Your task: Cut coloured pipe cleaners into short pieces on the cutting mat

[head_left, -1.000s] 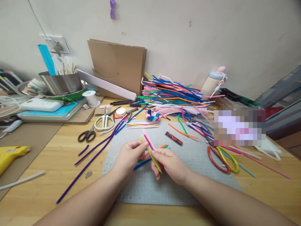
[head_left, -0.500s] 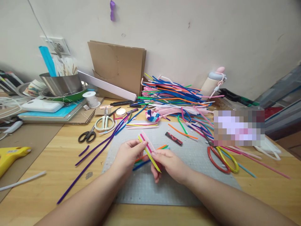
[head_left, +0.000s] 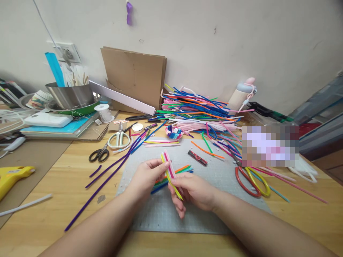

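Observation:
Between my two hands is a small flat bundle of pipe cleaners (head_left: 169, 169), yellow, magenta and pale pink, lying side by side at a slant. My left hand (head_left: 150, 175) pinches its upper part between thumb and fingers. Lower down, my right hand (head_left: 191, 189) is closed on the same bundle, thumb on top and fingertips below. Under the hands, orange, green and blue pipe cleaners (head_left: 184, 170) rest on the grey cutting mat (head_left: 209, 214), partly hidden. More short yellow and pink pipe cleaners (head_left: 162, 142) lie at the mat's back edge.
Red-and-yellow-handled scissors (head_left: 252, 180) lie right of the mat, near a small dark tube (head_left: 197, 157). Green-handled scissors (head_left: 119, 139), black scissors (head_left: 99, 154) and long purple pipe cleaners (head_left: 98, 192) are on the left. A yellow glue gun (head_left: 16, 178) sits far left. A pipe-cleaner pile (head_left: 198, 107) stands behind.
My right hand has shifted slightly left and down along the bundle, covering more of its lower part. The strips now stand a little steeper and closer together.

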{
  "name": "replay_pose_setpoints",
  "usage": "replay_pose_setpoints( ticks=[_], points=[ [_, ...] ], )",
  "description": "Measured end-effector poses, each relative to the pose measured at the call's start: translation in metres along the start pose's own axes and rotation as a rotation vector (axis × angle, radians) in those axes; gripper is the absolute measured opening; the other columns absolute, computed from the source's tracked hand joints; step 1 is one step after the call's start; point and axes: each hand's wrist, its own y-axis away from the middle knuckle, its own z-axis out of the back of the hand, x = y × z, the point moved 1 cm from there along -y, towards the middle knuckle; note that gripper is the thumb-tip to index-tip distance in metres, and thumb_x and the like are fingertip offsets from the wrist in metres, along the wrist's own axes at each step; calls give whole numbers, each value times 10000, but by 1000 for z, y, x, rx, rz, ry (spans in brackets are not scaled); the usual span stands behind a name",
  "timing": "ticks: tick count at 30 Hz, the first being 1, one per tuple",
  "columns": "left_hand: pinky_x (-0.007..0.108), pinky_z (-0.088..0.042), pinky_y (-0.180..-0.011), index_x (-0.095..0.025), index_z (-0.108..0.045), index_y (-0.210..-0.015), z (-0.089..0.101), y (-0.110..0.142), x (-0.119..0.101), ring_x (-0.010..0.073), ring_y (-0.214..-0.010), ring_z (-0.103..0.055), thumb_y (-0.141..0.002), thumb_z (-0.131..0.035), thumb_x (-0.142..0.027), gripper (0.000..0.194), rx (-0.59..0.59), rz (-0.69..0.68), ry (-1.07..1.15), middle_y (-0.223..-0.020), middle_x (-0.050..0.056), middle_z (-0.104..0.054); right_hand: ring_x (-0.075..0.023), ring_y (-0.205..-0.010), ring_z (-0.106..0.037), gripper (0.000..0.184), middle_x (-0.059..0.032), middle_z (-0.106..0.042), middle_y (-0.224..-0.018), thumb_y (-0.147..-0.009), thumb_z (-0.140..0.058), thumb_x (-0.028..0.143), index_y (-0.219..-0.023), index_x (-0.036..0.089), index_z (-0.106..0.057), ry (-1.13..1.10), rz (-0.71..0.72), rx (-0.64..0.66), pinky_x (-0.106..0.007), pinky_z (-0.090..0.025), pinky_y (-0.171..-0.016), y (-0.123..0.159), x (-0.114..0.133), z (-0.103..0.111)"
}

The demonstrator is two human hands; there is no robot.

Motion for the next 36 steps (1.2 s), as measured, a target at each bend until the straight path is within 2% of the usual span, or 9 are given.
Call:
replay_pose_setpoints(
  ticks=[4, 7, 9, 11, 16, 23, 29, 32, 36],
  points=[
    [210, -268, -490, -141, -642, -708, 2, -1, 2, 51, -469, -381, -656, -749, -406, 290, 17, 18, 34, -535, -39, -504, -137, -404, -603, 313, -6, -600, -468, -810, -503, 423, -692, 133, -516, -9, -2, 24, -183, -350, -377, 0, 1, 1],
    [212, -270, -479, -135, -590, -601, 0, 1, -3, 50, -446, -381, -658, -744, -398, 309, 45, 33, 45, -490, -38, -496, -152, -492, -647, 414, -46, -647, -550, -856, -441, 500, -819, 107, -564, -42, 25, 27, -201, -423, -441, 1, 3, 2],
    [213, -290, -481, -132, -593, -603, -1, 2, -6, 57, -450, -413, -668, -731, -403, 311, 91, 45, 45, -503, -25, -527, -167, -568, -672, 474, -62, -674, -624, -876, -391, 557, -918, 113, -554, -92, 39, 18, -232, -472, -499, 2, 4, 2],
    [212, -305, -486, -129, -598, -620, -1, 2, -7, 65, -464, -450, -675, -724, -405, 308, 116, 45, 14, -524, -10, -561, -177, -610, -679, 455, -58, -680, -665, -883, -399, 553, -969, 128, -535, -132, 38, 29, -254, -493, -523, 2, 5, 3],
    [206, -302, -473, -129, -591, -631, 1, 1, -3, 64, -447, -464, -691, -719, -403, 309, 90, 27, -120, -496, -5, -570, -125, -475, -614, 337, 8, -607, -595, -875, -506, 470, -913, 136, -528, -124, 52, 29, -210, -443, -446, 0, 1, 1],
    [219, -401, -587, -128, -638, -747, -3, 1, -7, 78, -552, -530, -660, -744, -396, 301, 144, 63, 110, -619, -8, -597, -72, -391, -510, 261, 58, -513, -541, -875, -527, 410, -840, 153, -494, -137, 111, -28, -188, -336, -410, -1, 3, 2],
    [206, -301, -498, -127, -658, -837, -1, 0, -5, 73, -484, -461, -705, -697, -457, 357, 158, 98, -14, -518, -9, -574, -48, -359, -453, 266, 70, -481, -524, -870, -534, 414, -831, 152, -509, -112, 74, 18, -179, -337, -399, -2, 4, 3],
    [211, -301, -501, -133, -634, -760, -1, 1, -4, 71, -470, -440, -704, -697, -457, 334, 149, 136, -35, -516, -6, -574, -52, -355, -467, 288, 69, -496, -516, -850, -556, 435, -821, 152, -506, -112, 65, 27, -174, -351, -388, -3, 2, 3],
    [218, -307, -503, -146, -565, -625, -1, 1, -6, 72, -478, -424, -708, -692, -453, 342, 111, 117, -61, -526, -8, -555, -93, -376, -539, 361, 37, -578, -527, -820, -561, 513, -845, 162, -481, -55, 100, -59, -180, -367, -368, -6, 2, 4]
  ],
)
